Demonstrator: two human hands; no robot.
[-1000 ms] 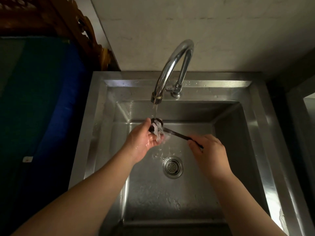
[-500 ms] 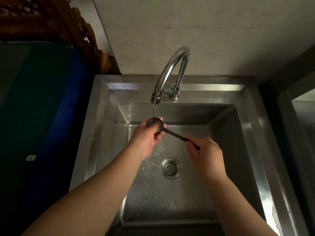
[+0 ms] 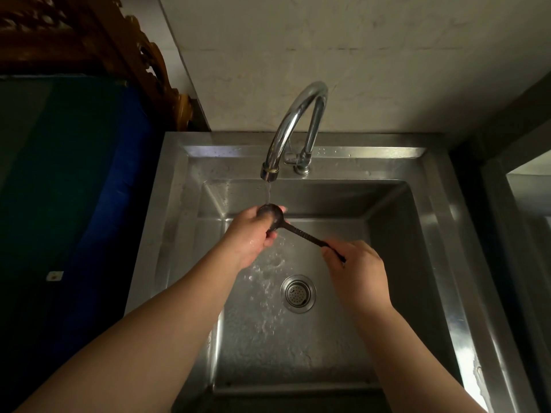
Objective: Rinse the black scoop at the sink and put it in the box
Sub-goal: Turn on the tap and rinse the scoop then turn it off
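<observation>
The black scoop (image 3: 298,232) is held over the steel sink (image 3: 441,234), its round bowl right under the running stream from the curved chrome tap (image 3: 293,123). My left hand (image 3: 253,234) cups the bowl, fingers wrapped around its underside. My right hand (image 3: 356,265) pinches the far end of the thin ridged handle. Water splashes onto the sink floor below. No box is in view.
A round drain strainer (image 3: 298,293) sits in the middle of the basin floor. A dark blue and green surface (image 3: 74,189) lies left of the sink, with carved brown wood (image 3: 98,49) behind it. A second steel surface (image 3: 527,204) shows at the right edge.
The foamy splash of water over the scoop's bowl has gone; my left hand has closed more around the bowl. Both hands stay under the tap. The view has shifted slightly.
</observation>
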